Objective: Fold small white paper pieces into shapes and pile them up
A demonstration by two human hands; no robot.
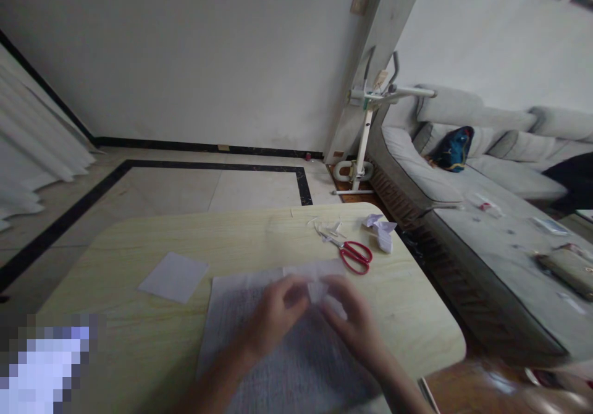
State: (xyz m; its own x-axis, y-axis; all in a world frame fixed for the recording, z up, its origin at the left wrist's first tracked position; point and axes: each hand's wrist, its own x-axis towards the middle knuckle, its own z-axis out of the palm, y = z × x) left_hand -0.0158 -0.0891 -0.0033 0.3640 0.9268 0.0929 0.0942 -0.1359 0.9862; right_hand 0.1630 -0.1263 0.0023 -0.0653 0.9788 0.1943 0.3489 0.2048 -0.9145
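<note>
Between the fingers of both hands is a small folded piece of white paper (317,292), somewhat blurred. My left hand (281,306) pinches it from the left, and my right hand (348,308) grips its right side. Both hands are over a large printed sheet (241,315) lying on the table. Just beyond my right hand lie red-handled scissors (356,257), their blades pointing away to the left among thin paper scraps (334,228). Folded pale paper pieces (382,232) rest to the right of the scissors. A square of white paper (175,277) lies apart on the left.
The pale wooden table (115,259) has rounded corners. Past its right side stand a long grey sofa (491,228) and, farther back, a white exercise machine (364,142). A white curtain (32,142) hangs at the left. A pixelated patch covers the lower left corner.
</note>
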